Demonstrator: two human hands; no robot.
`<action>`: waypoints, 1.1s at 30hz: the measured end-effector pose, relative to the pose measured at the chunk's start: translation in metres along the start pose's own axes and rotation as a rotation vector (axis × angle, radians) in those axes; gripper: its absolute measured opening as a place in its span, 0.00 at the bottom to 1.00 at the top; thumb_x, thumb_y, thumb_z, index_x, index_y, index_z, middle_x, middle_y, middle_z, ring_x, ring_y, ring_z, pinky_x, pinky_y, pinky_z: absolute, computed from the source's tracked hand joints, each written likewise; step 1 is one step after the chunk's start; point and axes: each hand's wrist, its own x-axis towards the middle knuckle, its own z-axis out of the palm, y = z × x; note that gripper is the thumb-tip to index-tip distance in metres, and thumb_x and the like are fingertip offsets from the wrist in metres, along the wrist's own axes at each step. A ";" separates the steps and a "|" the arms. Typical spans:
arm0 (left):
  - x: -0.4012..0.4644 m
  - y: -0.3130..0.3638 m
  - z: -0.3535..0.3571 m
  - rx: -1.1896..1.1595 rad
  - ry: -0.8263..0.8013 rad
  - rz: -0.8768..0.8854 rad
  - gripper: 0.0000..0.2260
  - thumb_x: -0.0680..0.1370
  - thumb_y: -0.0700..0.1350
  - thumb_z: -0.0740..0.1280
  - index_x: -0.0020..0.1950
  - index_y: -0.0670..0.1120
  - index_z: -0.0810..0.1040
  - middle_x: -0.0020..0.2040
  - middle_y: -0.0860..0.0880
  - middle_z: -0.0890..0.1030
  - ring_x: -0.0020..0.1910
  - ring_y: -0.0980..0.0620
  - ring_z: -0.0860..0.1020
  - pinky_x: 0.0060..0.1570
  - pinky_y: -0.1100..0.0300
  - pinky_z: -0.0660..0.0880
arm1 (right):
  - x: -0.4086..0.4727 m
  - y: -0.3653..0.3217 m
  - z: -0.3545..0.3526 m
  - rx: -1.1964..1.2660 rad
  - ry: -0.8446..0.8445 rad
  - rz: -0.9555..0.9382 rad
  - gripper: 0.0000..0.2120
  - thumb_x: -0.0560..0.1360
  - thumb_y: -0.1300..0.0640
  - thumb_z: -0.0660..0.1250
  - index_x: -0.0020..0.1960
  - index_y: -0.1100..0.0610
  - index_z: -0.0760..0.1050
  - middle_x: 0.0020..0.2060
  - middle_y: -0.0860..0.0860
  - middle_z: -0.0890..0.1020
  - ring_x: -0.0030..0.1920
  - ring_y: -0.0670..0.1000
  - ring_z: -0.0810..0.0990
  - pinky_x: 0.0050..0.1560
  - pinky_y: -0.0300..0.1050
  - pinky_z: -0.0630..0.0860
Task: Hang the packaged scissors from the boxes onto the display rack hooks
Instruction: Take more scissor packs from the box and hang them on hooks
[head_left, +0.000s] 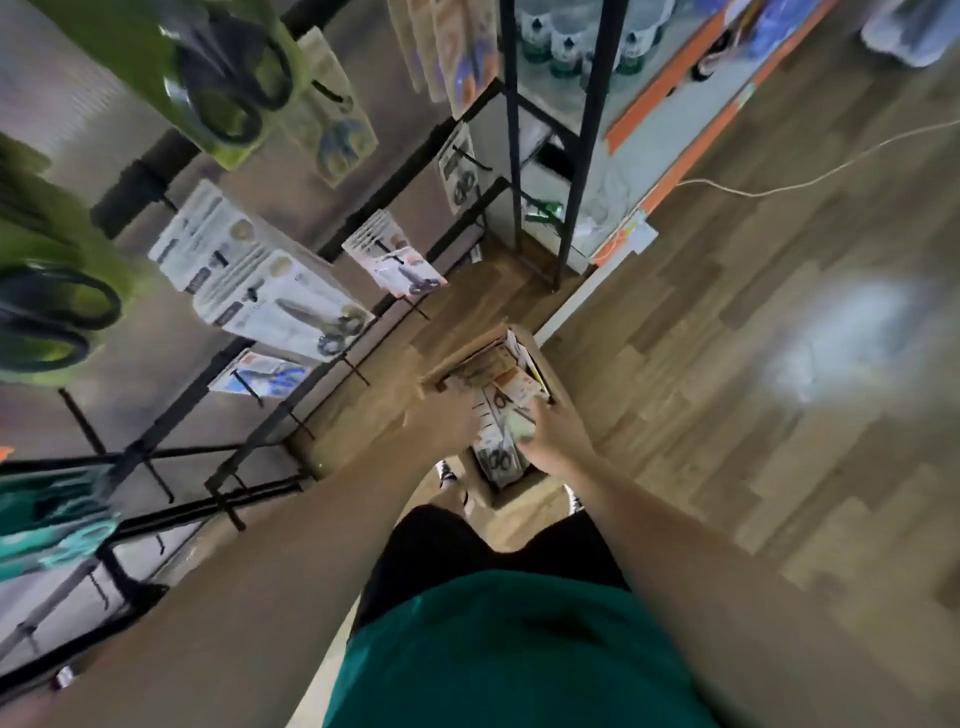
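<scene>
Hands (550, 441) inside box (558, 374), floor (727, 364) alongside.

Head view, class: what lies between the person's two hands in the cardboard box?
In the head view, packaged scissors lie between the left hand and right hand, inside the cardboard box.

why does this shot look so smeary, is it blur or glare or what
Head view: motion blur smears the green scissor packs at upper left and softens both hands, left and right, in the box; a white glare patch sits on the floor; wide-angle distortion tilts the rack.
</scene>
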 end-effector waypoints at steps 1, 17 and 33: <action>0.012 -0.005 0.008 -0.040 -0.025 0.013 0.18 0.83 0.51 0.55 0.69 0.46 0.70 0.59 0.44 0.78 0.53 0.42 0.78 0.50 0.49 0.77 | 0.004 -0.001 0.007 0.029 -0.002 0.029 0.21 0.78 0.55 0.67 0.69 0.56 0.69 0.60 0.54 0.79 0.55 0.53 0.79 0.45 0.42 0.74; 0.171 -0.039 0.155 0.109 -0.249 0.188 0.16 0.81 0.47 0.60 0.68 0.46 0.70 0.59 0.42 0.76 0.59 0.40 0.75 0.49 0.50 0.73 | 0.133 0.049 0.173 0.435 0.127 0.388 0.22 0.75 0.57 0.61 0.69 0.57 0.70 0.62 0.59 0.75 0.62 0.62 0.72 0.62 0.54 0.72; 0.343 -0.048 0.345 0.158 -0.305 0.117 0.18 0.82 0.51 0.61 0.69 0.45 0.68 0.63 0.43 0.76 0.62 0.41 0.75 0.55 0.49 0.73 | 0.311 0.152 0.307 0.348 0.115 0.287 0.27 0.78 0.56 0.64 0.75 0.60 0.64 0.70 0.60 0.70 0.69 0.63 0.70 0.68 0.56 0.69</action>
